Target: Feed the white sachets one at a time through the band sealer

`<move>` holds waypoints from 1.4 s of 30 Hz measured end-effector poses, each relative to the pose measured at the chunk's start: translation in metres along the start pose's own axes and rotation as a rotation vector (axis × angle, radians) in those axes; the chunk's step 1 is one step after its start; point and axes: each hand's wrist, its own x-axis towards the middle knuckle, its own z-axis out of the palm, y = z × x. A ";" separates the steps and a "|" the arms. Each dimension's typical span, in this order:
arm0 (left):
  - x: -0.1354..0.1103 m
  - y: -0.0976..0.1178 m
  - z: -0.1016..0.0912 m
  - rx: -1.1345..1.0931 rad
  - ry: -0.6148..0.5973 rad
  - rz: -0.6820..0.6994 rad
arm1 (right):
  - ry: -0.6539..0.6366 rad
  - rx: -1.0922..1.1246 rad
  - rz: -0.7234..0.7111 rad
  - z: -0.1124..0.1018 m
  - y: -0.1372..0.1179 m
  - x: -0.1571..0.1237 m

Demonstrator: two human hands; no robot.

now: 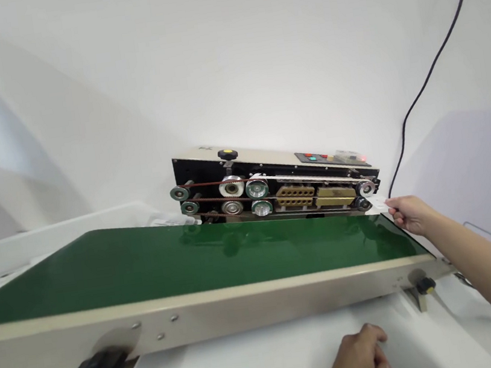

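Observation:
At the right end of the band sealer (274, 195), my right hand (409, 214) pinches a small, pale plastic bag (379, 204) between thumb and fingers. The bag's far edge meets the rollers at that end; whether the belts have caught it is hard to tell. Below the hand runs the green conveyor belt (183, 260). Down at the bottom, in front of the conveyor, my left hand (361, 359) has its fingers curled in, with nothing seen in them.
Black knobs with yellow centres (100, 367) stick out of the conveyor's front frame (245, 309). Another clear bag (173, 221) lies behind the belt, left of the rollers. A control panel (315, 157) tops the sealer. A black cable (428, 70) hangs down the wall.

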 end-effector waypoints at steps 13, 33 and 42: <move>-0.003 0.007 -0.002 0.063 0.006 -0.017 | -0.114 0.009 -0.024 0.022 -0.003 -0.021; -0.006 0.018 -0.004 0.096 -0.019 -0.107 | -0.219 0.021 -0.016 0.040 -0.010 -0.048; -0.007 0.007 -0.001 0.047 0.001 -0.133 | -0.276 0.018 -0.149 0.027 -0.019 -0.072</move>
